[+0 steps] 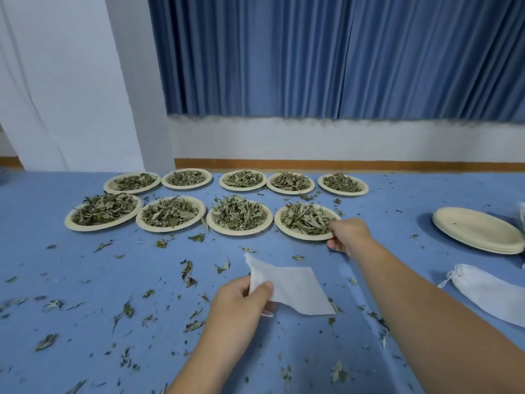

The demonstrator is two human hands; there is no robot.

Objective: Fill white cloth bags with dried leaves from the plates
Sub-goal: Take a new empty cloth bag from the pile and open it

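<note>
Nine round paper plates (170, 229) hold crinkled leaves (238, 213); left fingers (264, 288) pinch a flat cloth bag (295, 288), right fingers (336, 245) grip one rim (301, 236).

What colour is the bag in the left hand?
The bag is plain white; head view.

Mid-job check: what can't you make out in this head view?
- Fingertips of the right hand: hidden behind its knuckles; whether it grips the plate or the leaves is unclear.
- Mouth of the white cloth bag: covered by the left hand.
- The second bag: cut off by the right frame edge.
- Count in the empty plate stack: too small.
</note>
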